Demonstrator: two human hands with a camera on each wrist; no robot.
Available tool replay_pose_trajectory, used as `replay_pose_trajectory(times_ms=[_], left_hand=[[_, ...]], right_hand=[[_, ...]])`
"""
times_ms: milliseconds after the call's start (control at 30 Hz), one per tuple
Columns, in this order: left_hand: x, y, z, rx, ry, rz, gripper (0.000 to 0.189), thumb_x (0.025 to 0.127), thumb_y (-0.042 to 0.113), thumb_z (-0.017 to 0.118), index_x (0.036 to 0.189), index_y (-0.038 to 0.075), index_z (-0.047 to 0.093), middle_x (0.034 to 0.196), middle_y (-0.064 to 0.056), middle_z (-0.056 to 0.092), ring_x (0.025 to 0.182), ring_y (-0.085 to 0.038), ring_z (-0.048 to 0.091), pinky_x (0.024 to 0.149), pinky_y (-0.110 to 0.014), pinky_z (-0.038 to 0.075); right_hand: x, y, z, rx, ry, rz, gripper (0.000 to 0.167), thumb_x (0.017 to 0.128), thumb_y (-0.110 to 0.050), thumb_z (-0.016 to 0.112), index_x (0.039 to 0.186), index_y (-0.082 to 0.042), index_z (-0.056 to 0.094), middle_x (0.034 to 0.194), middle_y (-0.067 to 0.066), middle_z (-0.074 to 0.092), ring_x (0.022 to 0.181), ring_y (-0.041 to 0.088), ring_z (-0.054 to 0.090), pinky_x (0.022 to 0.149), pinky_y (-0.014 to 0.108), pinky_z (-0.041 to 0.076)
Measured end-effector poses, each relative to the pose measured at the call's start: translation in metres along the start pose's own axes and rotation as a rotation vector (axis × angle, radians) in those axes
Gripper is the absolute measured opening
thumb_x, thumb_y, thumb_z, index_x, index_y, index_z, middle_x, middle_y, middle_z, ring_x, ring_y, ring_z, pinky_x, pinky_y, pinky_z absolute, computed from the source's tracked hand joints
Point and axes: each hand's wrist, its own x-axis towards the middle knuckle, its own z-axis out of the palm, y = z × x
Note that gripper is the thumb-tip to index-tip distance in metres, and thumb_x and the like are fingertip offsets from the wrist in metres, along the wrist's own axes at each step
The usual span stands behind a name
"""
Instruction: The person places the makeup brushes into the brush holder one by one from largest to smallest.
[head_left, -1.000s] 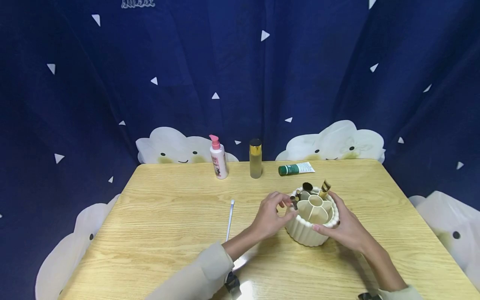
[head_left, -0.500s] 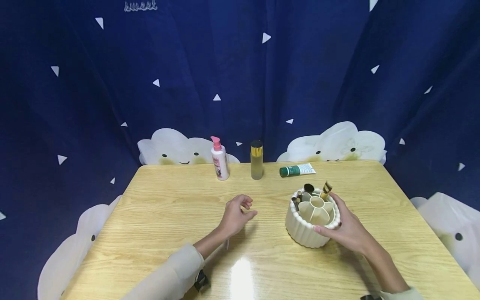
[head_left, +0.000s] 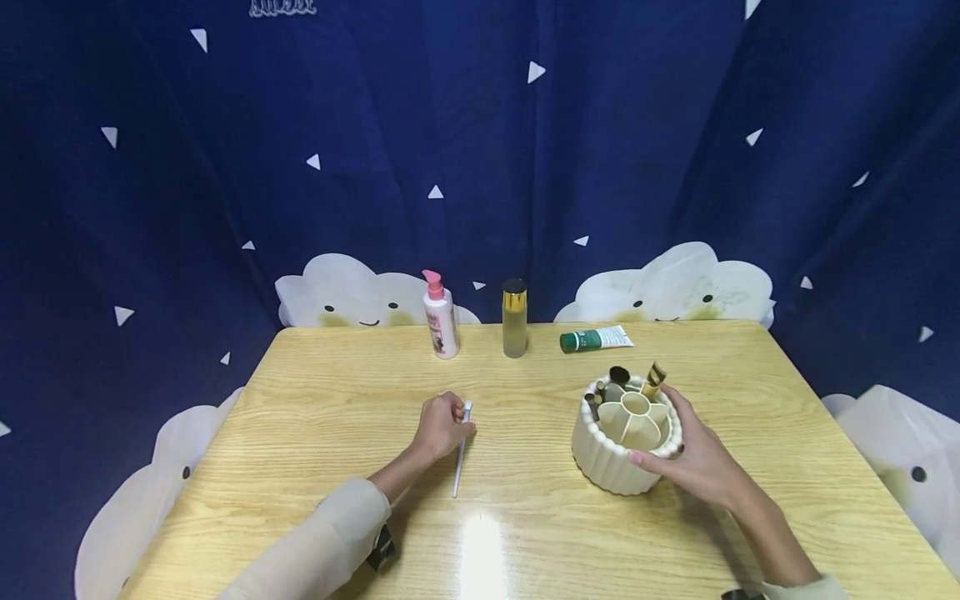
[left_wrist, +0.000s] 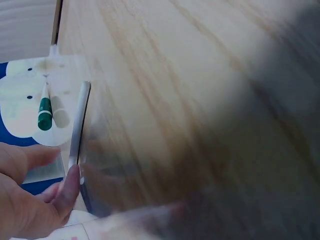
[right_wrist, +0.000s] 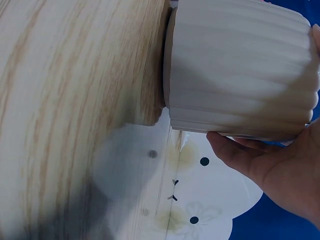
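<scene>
A thin pale stick with a white tip (head_left: 460, 458) lies on the table in the head view. My left hand (head_left: 441, 427) is at its upper part, fingers bent and reaching over it. In the left wrist view a fingertip touches or nearly touches the stick (left_wrist: 79, 122), while a gap shows between thumb and finger. To the right, my right hand (head_left: 697, 454) grips the side of a round, ribbed cream brush holder (head_left: 617, 467), thumb on its near rim. Several dark and gold makeup brushes (head_left: 619, 376) stand in its outer compartments. The right wrist view shows the holder's ribbed wall (right_wrist: 240, 70).
Along the table's back edge stand a white pump bottle with a pink top (head_left: 441, 325) and a clear bottle with a black and gold cap (head_left: 514, 321). A green and white tube (head_left: 596, 339) lies beside them. A dark blue curtain (head_left: 480, 133) hangs behind the wooden table (head_left: 337, 400).
My left hand has left the brush holder's rim and moved left to the pale stick. The right hand stays on the holder, which has hardly moved.
</scene>
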Motion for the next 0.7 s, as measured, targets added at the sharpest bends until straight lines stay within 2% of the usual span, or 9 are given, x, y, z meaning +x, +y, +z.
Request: replay_pose_trajectory(times_ms=[100, 167, 267, 333, 367, 433, 533, 600, 700], left_hand=[[-0.001, 0.000, 0.002, 0.028, -0.009, -0.053, 0.023, 0.071, -0.005, 0.072, 0.088, -0.008, 0.058, 0.076, -0.011, 0.059, 0.068, -0.015, 0.053, 0.065, -0.024, 0.051], [0.000, 0.002, 0.003, 0.062, -0.006, -0.067, 0.016, 0.068, -0.008, 0.070, 0.072, -0.002, 0.056, 0.063, -0.004, 0.052, 0.060, -0.012, 0.046, 0.059, -0.022, 0.046], [0.004, 0.004, 0.004, 0.101, -0.007, -0.069, 0.035, 0.063, -0.013, 0.063, 0.048, 0.011, 0.041, 0.044, 0.007, 0.034, 0.043, -0.007, 0.030, 0.045, -0.016, 0.029], [0.006, 0.007, 0.003, 0.102, -0.044, -0.070, 0.046, 0.061, -0.015, 0.058, 0.040, 0.016, 0.031, 0.036, 0.010, 0.025, 0.035, -0.002, 0.021, 0.038, -0.014, 0.022], [0.007, 0.009, 0.002, 0.102, -0.069, -0.085, 0.048, 0.062, -0.016, 0.057, 0.039, 0.017, 0.030, 0.034, 0.010, 0.024, 0.032, -0.002, 0.020, 0.034, -0.013, 0.022], [0.008, 0.014, 0.001, 0.114, -0.109, -0.116, 0.046, 0.063, -0.015, 0.060, 0.037, 0.014, 0.036, 0.031, 0.009, 0.031, 0.026, -0.003, 0.032, 0.031, -0.012, 0.030], [0.010, 0.020, 0.001, 0.126, -0.153, -0.161, 0.040, 0.066, -0.012, 0.066, 0.040, 0.009, 0.044, 0.032, 0.005, 0.039, 0.030, -0.015, 0.052, 0.035, -0.017, 0.043], [0.011, 0.022, 0.001, 0.135, -0.166, -0.183, 0.038, 0.066, -0.009, 0.069, 0.041, 0.008, 0.045, 0.033, 0.004, 0.041, 0.035, -0.020, 0.057, 0.037, -0.019, 0.047], [0.011, 0.023, -0.001, 0.125, -0.173, -0.217, 0.041, 0.065, -0.007, 0.069, 0.041, 0.011, 0.042, 0.034, 0.003, 0.042, 0.035, -0.018, 0.056, 0.039, -0.023, 0.050]], right_hand=[[0.000, 0.000, 0.000, 0.005, -0.001, 0.000, 0.111, 0.074, -0.044, 0.076, 0.152, -0.013, 0.004, 0.143, 0.033, 0.035, 0.124, 0.055, 0.040, 0.092, 0.073, 0.034], [0.000, 0.000, 0.000, 0.010, -0.004, 0.002, 0.111, 0.074, -0.044, 0.076, 0.153, -0.013, 0.004, 0.144, 0.033, 0.034, 0.125, 0.055, 0.039, 0.093, 0.073, 0.034], [0.000, 0.000, 0.000, 0.008, -0.006, 0.006, 0.111, 0.074, -0.045, 0.076, 0.153, -0.013, 0.004, 0.144, 0.033, 0.034, 0.125, 0.055, 0.039, 0.093, 0.073, 0.034], [0.000, 0.001, 0.000, 0.005, -0.004, 0.005, 0.111, 0.074, -0.045, 0.076, 0.153, -0.014, 0.004, 0.144, 0.033, 0.034, 0.124, 0.055, 0.039, 0.092, 0.073, 0.034], [0.000, 0.000, -0.001, 0.004, -0.004, 0.005, 0.111, 0.074, -0.045, 0.076, 0.153, -0.013, 0.004, 0.144, 0.033, 0.034, 0.124, 0.056, 0.040, 0.092, 0.073, 0.034], [0.000, 0.000, -0.001, 0.005, -0.002, 0.001, 0.111, 0.074, -0.044, 0.076, 0.153, -0.013, 0.004, 0.144, 0.033, 0.034, 0.124, 0.056, 0.040, 0.092, 0.073, 0.034], [0.000, 0.001, -0.001, 0.009, 0.000, -0.007, 0.111, 0.074, -0.044, 0.076, 0.152, -0.013, 0.004, 0.144, 0.033, 0.034, 0.124, 0.055, 0.040, 0.092, 0.073, 0.034], [0.000, 0.002, -0.001, 0.010, -0.001, -0.009, 0.111, 0.074, -0.044, 0.076, 0.152, -0.013, 0.004, 0.144, 0.033, 0.034, 0.124, 0.055, 0.040, 0.092, 0.074, 0.033], [0.000, 0.003, 0.000, 0.006, -0.004, -0.004, 0.111, 0.075, -0.045, 0.075, 0.153, -0.013, 0.004, 0.145, 0.033, 0.033, 0.125, 0.056, 0.039, 0.093, 0.074, 0.033]])
